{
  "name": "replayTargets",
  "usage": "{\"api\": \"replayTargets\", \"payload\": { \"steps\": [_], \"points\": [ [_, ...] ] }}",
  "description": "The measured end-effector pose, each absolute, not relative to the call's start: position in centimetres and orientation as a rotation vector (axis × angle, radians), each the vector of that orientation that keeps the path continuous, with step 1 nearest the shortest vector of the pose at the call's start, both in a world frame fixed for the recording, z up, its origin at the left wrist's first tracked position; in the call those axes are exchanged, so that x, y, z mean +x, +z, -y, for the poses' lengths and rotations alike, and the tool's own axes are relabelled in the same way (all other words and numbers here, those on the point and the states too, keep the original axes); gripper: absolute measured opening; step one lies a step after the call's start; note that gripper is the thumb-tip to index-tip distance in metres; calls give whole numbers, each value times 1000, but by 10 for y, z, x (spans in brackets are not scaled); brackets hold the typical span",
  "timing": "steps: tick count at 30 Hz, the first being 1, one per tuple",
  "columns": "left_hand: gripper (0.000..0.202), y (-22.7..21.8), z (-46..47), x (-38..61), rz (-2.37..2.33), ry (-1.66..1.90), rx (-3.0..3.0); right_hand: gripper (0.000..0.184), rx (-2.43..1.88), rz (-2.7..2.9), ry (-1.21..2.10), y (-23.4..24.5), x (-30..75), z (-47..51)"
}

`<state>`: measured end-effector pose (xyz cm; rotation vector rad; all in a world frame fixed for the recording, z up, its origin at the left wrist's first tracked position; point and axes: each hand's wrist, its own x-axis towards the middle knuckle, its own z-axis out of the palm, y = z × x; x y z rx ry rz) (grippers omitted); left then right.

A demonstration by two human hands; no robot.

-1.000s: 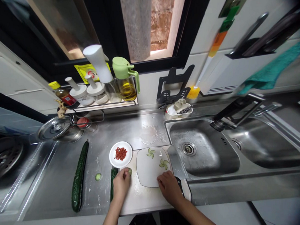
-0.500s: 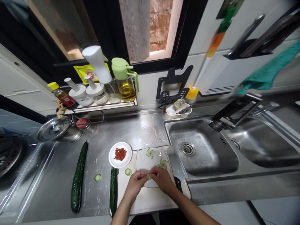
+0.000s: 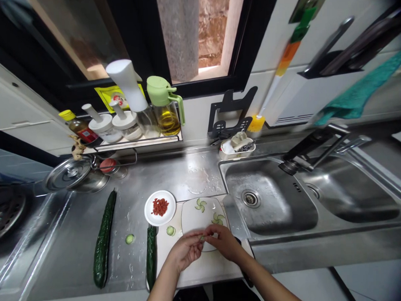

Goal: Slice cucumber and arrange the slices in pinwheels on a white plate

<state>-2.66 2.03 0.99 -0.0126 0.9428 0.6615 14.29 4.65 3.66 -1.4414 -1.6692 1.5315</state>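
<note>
My left hand [image 3: 185, 253] and my right hand [image 3: 223, 242] meet over the near edge of a square white plate [image 3: 192, 216], fingertips pinched together on a small cucumber slice [image 3: 201, 238]. Two flower-shaped cucumber pieces [image 3: 199, 205] lie on the plate. The plate sits on a white cutting board [image 3: 204, 269]. A loose cucumber slice [image 3: 171, 230] lies on the board left of the plate. A half cucumber [image 3: 151, 256] lies along the board's left edge. A small round plate of red bits [image 3: 160, 207] stands just beyond.
A whole cucumber [image 3: 103, 239] and a cucumber end [image 3: 130, 239] lie on the steel counter at left. A double sink [image 3: 271, 200] with a tap is at right. A rack of oil and seasoning bottles [image 3: 130, 122] and a pot lid [image 3: 68, 173] stand at the back.
My left hand left the slice by the round plate and came to the square plate's near edge. My right hand rose from the board. Both now pinch one slice together.
</note>
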Motion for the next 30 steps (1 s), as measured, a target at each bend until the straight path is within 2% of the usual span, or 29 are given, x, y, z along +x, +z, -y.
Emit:
{"api": "replayTargets", "payload": {
  "steps": [5,15,20,30],
  "points": [
    [40,4,-19,-24,-1092,725,110,12,-1520,1700,1524,28,149,-47],
    [6,-5,-11,-14,-1487,726,883,16,-1726,2014,1381,15,151,-47],
    [12,2,-7,-8,-1604,541,1230,14,-1817,2154,1235,15,149,-45],
    [14,4,-2,-2,-1645,349,1531,10,-1798,2488,900,15,146,-41]
  ]
}}
